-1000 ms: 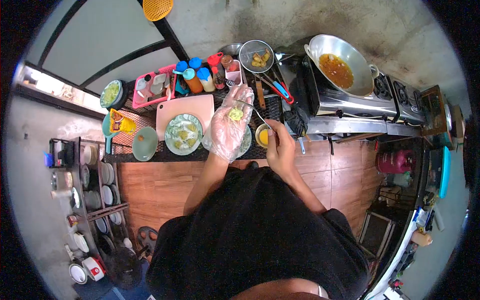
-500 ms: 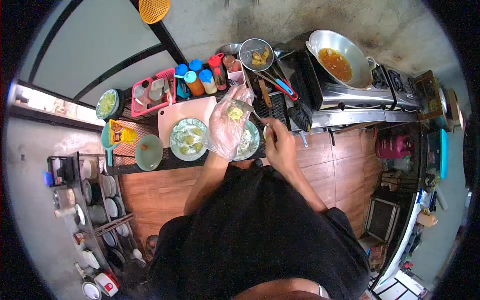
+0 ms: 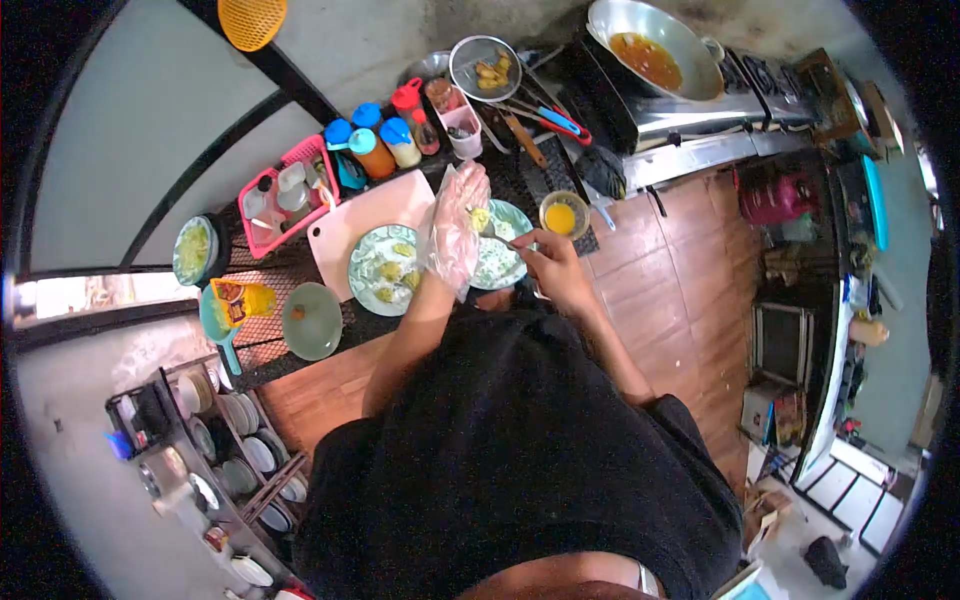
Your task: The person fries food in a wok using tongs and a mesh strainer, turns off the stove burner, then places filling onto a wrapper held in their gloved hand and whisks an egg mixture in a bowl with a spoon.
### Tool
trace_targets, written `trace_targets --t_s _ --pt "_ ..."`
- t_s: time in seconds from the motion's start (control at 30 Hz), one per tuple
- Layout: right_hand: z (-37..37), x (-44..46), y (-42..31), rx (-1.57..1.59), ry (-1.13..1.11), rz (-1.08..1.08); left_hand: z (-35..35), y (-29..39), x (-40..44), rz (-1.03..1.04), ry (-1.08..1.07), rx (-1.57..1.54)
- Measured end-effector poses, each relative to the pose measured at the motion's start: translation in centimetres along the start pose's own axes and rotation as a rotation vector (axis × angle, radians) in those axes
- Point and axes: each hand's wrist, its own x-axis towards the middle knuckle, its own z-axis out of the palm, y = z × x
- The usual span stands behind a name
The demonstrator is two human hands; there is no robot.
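Observation:
My left hand [image 3: 455, 232], in a clear plastic glove, is turned on its side between two plates, with a small yellow-green lump [image 3: 480, 218] at its palm. In my right hand [image 3: 555, 268] is a metal spoon [image 3: 496, 237], its tip against the lump. Beneath the spoon lies a plate of white shreds [image 3: 500, 262]. Left of the glove, a patterned plate [image 3: 368, 272] holds several yellow-green lumps in white powder. A small bowl of yellow liquid [image 3: 562, 218] stands right of the plates.
A pink cutting board [image 3: 335, 245] lies behind the plates. Farther left are a green bowl [image 3: 312, 320] and a pink basket [image 3: 262, 238]. Sauce bottles [image 3: 372, 152] and a strainer [image 3: 485, 70] stand at the back. A wok with oil [image 3: 695, 62] sits on the stove at right.
The view has turned and shifted. My left palm has tilted from facing up toward the right-hand plate, which now shows more. The spoon has moved lower beside the lump.

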Motion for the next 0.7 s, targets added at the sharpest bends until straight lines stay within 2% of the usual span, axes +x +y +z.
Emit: trace_targets --t_s 0.13,0.2,0.23,0.3,0.33,0.43,0.47,0.5,0.53,0.57,0.63,0.67,0.7 --pt "0.3 -0.7 1.2 0.100 0.054 0.082 -1.7 -0.3 0.6 -0.062 -0.071 -0.022" --pt "0.1 -1.3 1.4 0.263 0.103 0.096 -2.7 -0.2 0.2 -0.158 -0.005 -0.071" --pt "-0.5 -1.3 2.0 0.252 0.126 0.082 -3.3 -0.4 0.1 -0.194 -0.015 -0.179" --pt "-2.0 -0.5 4.8 0.165 0.243 -0.010 -4.5 -0.6 -0.1 -0.214 -0.005 -0.184" --pt "-2.9 -0.6 4.4 0.188 0.302 0.040 -5.2 -0.8 -0.1 -0.221 -0.008 -0.199" --pt "-6.2 1.9 10.1 -0.037 0.482 -0.118 -6.7 -1.1 -0.4 -0.246 0.009 -0.225" --pt "-7.2 2.8 11.7 -0.041 0.484 -0.118 -6.8 -1.1 -0.5 -0.239 0.015 -0.201" --pt "-8.3 3.8 13.4 -0.210 0.528 -0.114 -7.0 -1.2 -0.6 -0.230 0.022 -0.176" --pt "-8.9 4.2 13.6 -0.377 0.570 -0.107 -7.0 -1.2 -0.7 -0.236 0.053 -0.213" --pt "-9.3 4.5 13.9 -0.379 0.568 -0.103 -7.0 -1.1 -0.8 -0.239 0.069 -0.204" --pt "-9.7 5.1 14.2 -0.753 0.639 -0.023 -6.9 -1.3 -0.8 -0.242 0.104 -0.180" --pt "-9.4 5.2 13.8 -0.767 0.641 0.091 -6.8 -1.5 -0.8 -0.243 0.110 -0.180" --pt "-9.8 5.6 14.1 -0.766 0.633 0.093 -6.7 -1.8 -0.7 -0.239 0.118 -0.178"
